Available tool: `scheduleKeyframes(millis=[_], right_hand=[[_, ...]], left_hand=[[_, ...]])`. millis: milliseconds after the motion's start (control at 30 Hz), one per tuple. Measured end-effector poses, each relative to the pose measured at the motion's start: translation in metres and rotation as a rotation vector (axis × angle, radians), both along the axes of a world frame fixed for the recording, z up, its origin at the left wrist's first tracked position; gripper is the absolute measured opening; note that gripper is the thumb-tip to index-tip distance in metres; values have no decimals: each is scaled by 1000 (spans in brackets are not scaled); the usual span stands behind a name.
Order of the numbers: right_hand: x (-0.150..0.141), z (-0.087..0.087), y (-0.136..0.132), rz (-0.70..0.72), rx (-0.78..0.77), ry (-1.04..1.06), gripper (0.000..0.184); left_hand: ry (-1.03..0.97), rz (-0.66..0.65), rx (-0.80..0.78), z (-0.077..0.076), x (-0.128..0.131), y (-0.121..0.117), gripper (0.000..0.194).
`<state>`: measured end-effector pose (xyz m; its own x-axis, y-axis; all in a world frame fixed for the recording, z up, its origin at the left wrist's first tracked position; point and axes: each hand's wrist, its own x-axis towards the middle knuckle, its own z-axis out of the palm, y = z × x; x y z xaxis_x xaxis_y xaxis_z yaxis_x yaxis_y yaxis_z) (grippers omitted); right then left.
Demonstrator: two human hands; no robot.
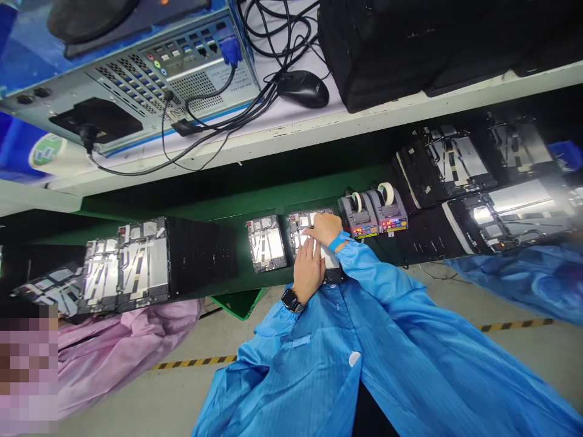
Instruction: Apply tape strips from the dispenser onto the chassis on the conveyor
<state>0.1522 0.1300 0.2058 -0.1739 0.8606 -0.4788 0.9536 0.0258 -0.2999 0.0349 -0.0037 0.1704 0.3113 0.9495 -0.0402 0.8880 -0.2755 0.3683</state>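
Note:
My left hand [310,270], with a black smartwatch on its wrist, lies flat on a metal-framed tablet housing [312,218] with exposed inner parts. My right hand [325,229], with a blue wrist strap, rests across the top edge of the same housing. Neither hand visibly grips it, and they hide its middle. A similar housing [266,243] lies just to the left on the green bench [228,279]. Further left sits a group of housings [127,267]. Two tape dispensers [372,212] stand close to my right hand.
More housings [455,161] lie on black mats to the right. A shelf above holds a computer case [173,79], a mouse [303,88], cables and a black bag [401,48]. A pink smock [122,346] shows at lower left, above a floor with hazard tape [195,362].

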Motion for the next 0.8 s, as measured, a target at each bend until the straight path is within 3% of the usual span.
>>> scheduleKeyframes(millis=[167,333,433,533,600,667,800], right_hand=[[11,-7,-5,-59,17,-25,65],[64,-36,-30,-260,127,60,51],[116,-74,-62,-581,198,323,40],[176,-115,-97,-1197,280,548,33],[207,-138,-112,-1512,263,683,31],[224,-157,-117,-1633,226,791,33],[230,-183,-103,-1649,200,937,31]], left_hand=[[-66,-5,1,4,-8,3,56],[-54,171,37,10,-21,7,54],[-52,184,29,10,-24,6,55],[-74,210,30,8,-25,2,57],[-95,215,33,6,-26,0,58],[-137,208,40,4,-27,0,57],[-326,330,76,-9,-38,12,53]])
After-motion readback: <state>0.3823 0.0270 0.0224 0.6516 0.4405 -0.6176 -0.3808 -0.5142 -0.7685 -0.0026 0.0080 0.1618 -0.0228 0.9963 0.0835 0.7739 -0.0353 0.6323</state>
